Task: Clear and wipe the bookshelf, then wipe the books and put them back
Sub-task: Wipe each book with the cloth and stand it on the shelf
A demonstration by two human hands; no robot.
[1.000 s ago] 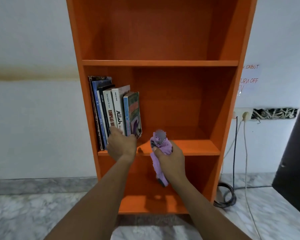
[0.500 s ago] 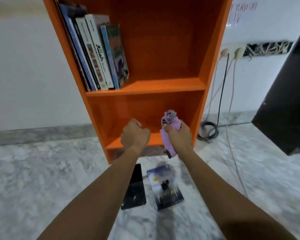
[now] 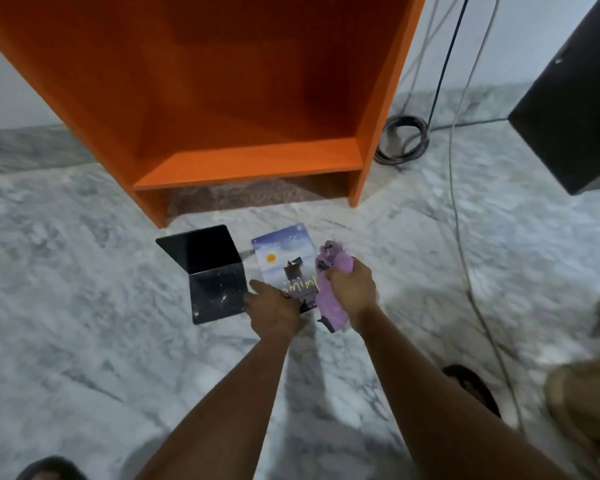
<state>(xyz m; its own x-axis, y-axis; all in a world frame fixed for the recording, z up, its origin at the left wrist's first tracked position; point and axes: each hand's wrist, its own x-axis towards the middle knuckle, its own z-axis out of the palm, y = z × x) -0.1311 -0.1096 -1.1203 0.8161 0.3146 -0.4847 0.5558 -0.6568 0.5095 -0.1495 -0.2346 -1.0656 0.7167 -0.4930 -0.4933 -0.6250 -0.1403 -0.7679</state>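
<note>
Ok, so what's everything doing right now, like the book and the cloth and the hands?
Book, lying flat on the floor, cover up.
Purple cloth, bunched up, gripped by the right hand.
Left hand, on the book's near corner; grip unclear.
Black bookend, on the floor beside the book, one plate upright.
Bookshelf, standing upright.
Cable, coiled on the floor.

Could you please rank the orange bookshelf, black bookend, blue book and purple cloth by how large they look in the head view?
1. orange bookshelf, though cropped by the frame.
2. black bookend.
3. blue book, partly covered by the left hand, so nearly level with the bookend.
4. purple cloth, bunched in the right hand.
</note>
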